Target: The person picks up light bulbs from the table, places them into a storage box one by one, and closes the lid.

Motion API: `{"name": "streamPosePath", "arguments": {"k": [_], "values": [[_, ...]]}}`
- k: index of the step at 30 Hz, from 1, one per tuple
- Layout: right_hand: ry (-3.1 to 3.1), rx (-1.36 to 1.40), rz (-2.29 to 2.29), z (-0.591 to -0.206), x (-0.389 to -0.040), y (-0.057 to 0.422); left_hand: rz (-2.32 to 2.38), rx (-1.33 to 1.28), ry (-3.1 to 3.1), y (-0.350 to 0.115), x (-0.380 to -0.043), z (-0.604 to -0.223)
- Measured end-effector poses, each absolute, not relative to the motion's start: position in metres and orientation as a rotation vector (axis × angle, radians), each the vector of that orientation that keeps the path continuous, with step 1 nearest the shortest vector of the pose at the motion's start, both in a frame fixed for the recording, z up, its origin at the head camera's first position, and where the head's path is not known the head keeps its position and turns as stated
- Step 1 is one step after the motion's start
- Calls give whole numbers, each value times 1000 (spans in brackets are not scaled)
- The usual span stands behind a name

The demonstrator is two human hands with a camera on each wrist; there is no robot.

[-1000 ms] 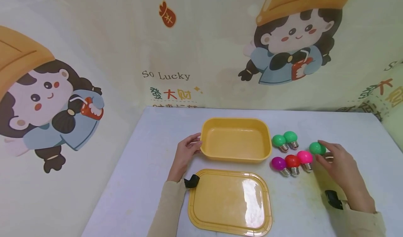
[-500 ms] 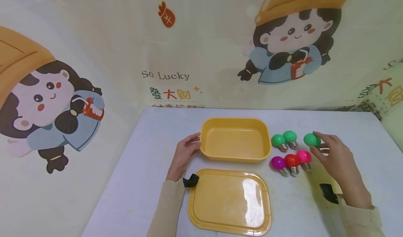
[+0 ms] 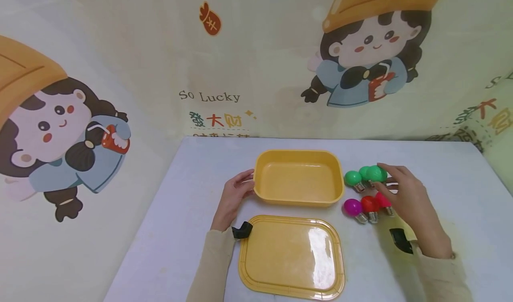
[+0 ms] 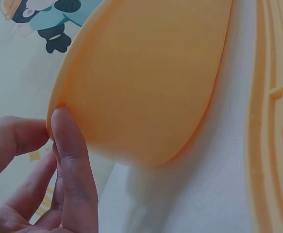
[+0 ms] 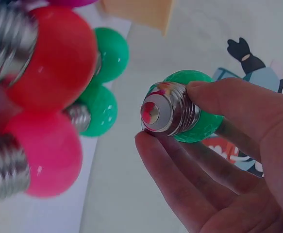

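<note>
A green light bulb (image 5: 192, 133) is pinched between the thumb and fingers of my right hand (image 3: 406, 197); its metal screw base faces the right wrist camera. In the head view this bulb overlaps one of two other green bulbs (image 3: 353, 178) beside the tub. A purple bulb (image 3: 353, 207), a red bulb (image 3: 369, 203) and a pink bulb (image 3: 382, 200), partly covered by my right hand, lie in a row just below. My left hand (image 3: 234, 199) touches the left end of the yellow tub (image 3: 298, 200), its fingertips (image 4: 66, 119) resting at the rim and outer wall.
A yellow lid (image 3: 290, 257) lies flat on the white table (image 3: 168, 230), in front of the tub. Behind the table hangs a backdrop (image 3: 272, 61) printed with cartoon figures. Each wrist carries a black camera mount.
My right hand has lifted the green bulb and carried it left, over the other green bulbs. My left hand stays at the tub.
</note>
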State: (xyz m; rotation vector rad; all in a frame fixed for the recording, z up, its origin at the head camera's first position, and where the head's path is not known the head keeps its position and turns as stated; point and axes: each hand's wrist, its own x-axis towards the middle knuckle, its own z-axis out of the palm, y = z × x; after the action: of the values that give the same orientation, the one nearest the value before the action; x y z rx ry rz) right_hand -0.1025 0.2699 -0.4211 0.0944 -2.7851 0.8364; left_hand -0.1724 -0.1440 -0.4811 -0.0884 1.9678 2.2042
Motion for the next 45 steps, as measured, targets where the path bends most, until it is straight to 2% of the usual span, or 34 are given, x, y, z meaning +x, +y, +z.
{"name": "streamPosePath", "arguments": {"k": [29, 45], "values": [[-2686, 327, 1006, -415, -129, 212, 2211, -78, 1978, -143, -171, -481], [-2769, 344, 1069, -410, -141, 184, 2222, -61, 1966, -144, -170, -482]]}}
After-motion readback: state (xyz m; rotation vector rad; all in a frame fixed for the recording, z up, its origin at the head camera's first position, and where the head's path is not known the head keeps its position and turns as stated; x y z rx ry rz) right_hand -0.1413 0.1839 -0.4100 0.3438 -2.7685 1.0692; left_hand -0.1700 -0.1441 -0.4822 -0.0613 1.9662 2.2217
